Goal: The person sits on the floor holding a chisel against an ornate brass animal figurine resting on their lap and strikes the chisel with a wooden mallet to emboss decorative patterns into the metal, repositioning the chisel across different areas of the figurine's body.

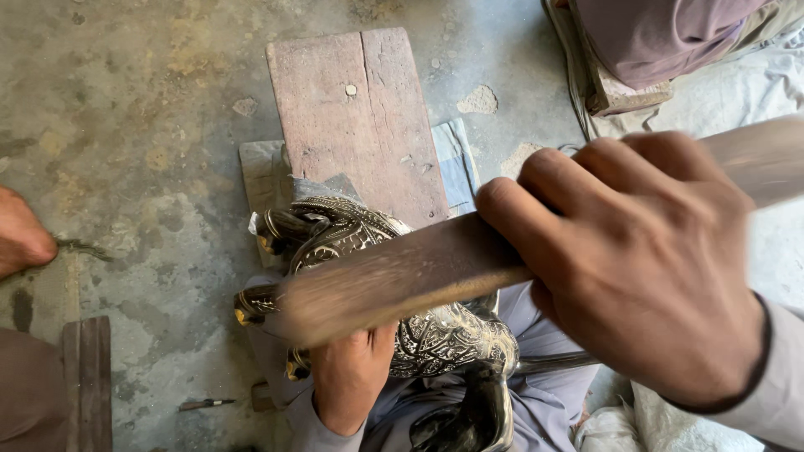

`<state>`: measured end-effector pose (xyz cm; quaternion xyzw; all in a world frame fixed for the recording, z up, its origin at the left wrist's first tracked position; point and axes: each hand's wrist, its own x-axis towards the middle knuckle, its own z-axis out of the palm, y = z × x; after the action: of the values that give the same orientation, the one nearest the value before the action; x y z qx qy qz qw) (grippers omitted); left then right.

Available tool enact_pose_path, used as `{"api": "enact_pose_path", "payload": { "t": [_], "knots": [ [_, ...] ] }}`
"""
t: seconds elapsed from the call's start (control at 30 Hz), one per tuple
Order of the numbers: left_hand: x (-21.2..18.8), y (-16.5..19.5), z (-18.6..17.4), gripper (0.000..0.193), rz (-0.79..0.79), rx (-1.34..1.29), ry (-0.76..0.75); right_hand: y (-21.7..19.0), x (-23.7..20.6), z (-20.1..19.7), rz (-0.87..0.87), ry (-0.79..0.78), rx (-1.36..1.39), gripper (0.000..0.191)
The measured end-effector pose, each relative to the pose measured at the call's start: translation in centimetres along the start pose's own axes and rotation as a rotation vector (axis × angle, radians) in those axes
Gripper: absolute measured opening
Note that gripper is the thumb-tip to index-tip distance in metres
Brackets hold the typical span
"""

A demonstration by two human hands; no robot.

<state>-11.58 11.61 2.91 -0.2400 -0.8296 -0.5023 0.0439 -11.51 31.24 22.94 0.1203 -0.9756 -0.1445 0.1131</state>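
**Embossed metal piece under the stick, work in mid-course**

We find the right hand (645,268) wrapped fully around a long wooden stick (402,280), all fingers curled tight; the stick's far end is blurred, which we read as motion. The stick lies across an ornate embossed metal piece (419,335), silver-toned with dark curved projections tipped in brass colour. The left hand (347,381) grips that piece from below, fingers closed against its near side, steadying it on the person's lap over grey cloth.

The metal piece rests against the near end of a reddish wooden plank (356,125) lying on the concrete floor (126,125), with a folded grey-blue cloth (456,159) beneath the plank.

As to progress, we judge the relief pattern already well formed over the visible surface; whether shaping or finishing remains we cannot tell, much of the piece being hidden by the stick.

Another person's foot (21,234) shows at the floor's left edge. A small dark tool (205,404) lies near the bottom-left.
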Motion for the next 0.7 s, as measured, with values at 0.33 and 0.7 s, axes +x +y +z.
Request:
{"api": "enact_pose_path", "payload": {
  "t": [0.33, 0.7],
  "knots": [
    [-1.1, -0.8, 0.6, 0.019, -0.051, -0.06, 0.069, 0.3, -3.5, 2.3, -0.014, -0.15, -0.085, 0.024],
    [-1.8, -0.8, 1.0, 0.019, -0.17, -0.02, -0.016, -1.0, -1.2, 0.2, -0.012, 0.077, 0.105, 0.024]
  ]
}}
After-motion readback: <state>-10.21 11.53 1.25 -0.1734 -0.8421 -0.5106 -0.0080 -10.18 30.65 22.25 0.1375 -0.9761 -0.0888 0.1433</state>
